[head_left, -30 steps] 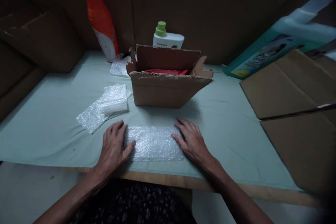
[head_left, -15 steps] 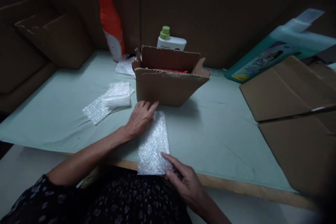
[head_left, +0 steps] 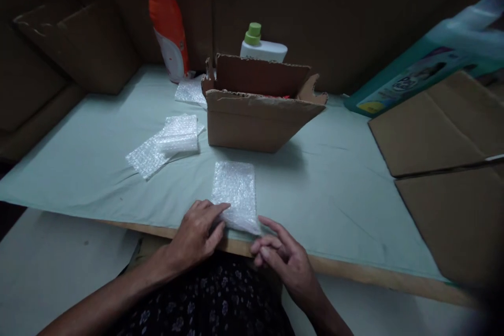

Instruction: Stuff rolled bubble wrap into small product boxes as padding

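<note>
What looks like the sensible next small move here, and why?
Probably bring the right hand onto the near right corner of the closest bubble wrap. The left hand is already at the near left side of that piece, while the right is beside the corner with no clear grip on it, so steadying both sides would likely help.

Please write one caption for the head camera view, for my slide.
Left hand on bubble wrap, right hand near its corner, an open box beyond.
</note>
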Available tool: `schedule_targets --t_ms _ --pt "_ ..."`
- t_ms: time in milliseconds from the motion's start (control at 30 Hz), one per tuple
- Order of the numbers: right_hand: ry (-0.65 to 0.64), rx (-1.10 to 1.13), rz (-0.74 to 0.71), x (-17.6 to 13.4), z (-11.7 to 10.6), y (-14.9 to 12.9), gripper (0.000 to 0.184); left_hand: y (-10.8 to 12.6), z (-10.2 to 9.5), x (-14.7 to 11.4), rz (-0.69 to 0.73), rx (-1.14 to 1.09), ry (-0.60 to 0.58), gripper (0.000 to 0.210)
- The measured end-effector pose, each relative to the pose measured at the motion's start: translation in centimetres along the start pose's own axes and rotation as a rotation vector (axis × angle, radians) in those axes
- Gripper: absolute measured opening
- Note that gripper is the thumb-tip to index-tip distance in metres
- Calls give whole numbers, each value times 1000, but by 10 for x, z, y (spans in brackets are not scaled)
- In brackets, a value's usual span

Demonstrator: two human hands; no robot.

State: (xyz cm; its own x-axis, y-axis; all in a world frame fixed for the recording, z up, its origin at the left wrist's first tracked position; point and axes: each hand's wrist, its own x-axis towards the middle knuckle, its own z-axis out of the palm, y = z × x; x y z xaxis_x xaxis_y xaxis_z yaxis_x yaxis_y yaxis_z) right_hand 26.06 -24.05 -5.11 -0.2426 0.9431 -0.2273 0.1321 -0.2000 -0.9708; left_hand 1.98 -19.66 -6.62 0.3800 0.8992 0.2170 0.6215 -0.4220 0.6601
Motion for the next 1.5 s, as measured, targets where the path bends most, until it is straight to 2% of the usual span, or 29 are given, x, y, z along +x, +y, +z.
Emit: schedule_targets --t_ms 67,100,167,233,267,333,400,433,500,567,667,767,833,900,967,1033,1100,1133,1200,1267,1333,1400,1433,1500 --pt "142 -289 -274 0 -1 -3 40 -3 -1 9 -126 -57 -33 41" --pt "174 -453 -438 3 -1 -5 40 -5 -2 13 -173 -81 -61 44" --pt "150 -770 -688 13 3 -6 39 -10 -3 19 -229 -108 -128 48" --pt "104 -1014 -762 28 7 -5 36 -13 -4 22 -228 -83 -169 49" --pt "104 -1092 -748 35 9 -4 35 -14 -4 22 -201 -51 -143 49" --pt "137 -1153 -718 47 12 -3 30 -13 -6 20 -93 34 6 48" --pt "178 -1132 -721 55 12 -4 26 -8 -9 15 62 128 160 50" --pt "187 -1104 -728 56 11 -5 25 -6 -11 13 147 166 189 51" --pt "162 -1016 -723 58 8 -9 21 -1 -14 10 285 211 138 51" --pt "90 -908 -672 59 4 -12 20 0 -14 12 334 189 48 42" --pt "65 -822 -600 59 -3 -16 21 -4 -11 22 241 82 -29 32" --pt "198 -922 -697 58 -4 -18 26 -14 -9 38 99 43 -86 32" --pt "213 -1045 -765 60 -1 -18 28 -20 -8 48 27 90 -112 31" --pt "150 -1162 -771 67 2 -17 30 -23 -7 54 -19 147 -74 32" --pt "101 -1209 -742 78 4 -14 30 -24 -8 53 -66 119 46 36" --pt "124 -1122 -708 91 2 -11 27 -21 -10 45 -166 -45 187 44" --pt "180 -926 -648 99 0 -11 24 -15 -12 34 -346 -315 287 53" --pt "202 -821 -608 101 0 -12 23 -12 -13 29 -448 -473 302 58" --pt "194 -661 -522 99 3 -17 22 -6 -11 22 -598 -791 244 64" --pt "99 -572 -445 92 8 -23 21 0 -8 22 -637 -1046 142 60" --pt "9 -508 -375 84 12 -27 18 3 -3 25 -645 -1186 110 47" --pt "33 -438 -332 78 12 -28 17 4 3 29 -667 -1242 154 37" --pt "74 -392 -314 75 10 -28 22 4 6 30 -671 -1255 169 36" --pt "101 -263 -270 72 7 -25 44 2 13 32 -642 -1268 165 36"
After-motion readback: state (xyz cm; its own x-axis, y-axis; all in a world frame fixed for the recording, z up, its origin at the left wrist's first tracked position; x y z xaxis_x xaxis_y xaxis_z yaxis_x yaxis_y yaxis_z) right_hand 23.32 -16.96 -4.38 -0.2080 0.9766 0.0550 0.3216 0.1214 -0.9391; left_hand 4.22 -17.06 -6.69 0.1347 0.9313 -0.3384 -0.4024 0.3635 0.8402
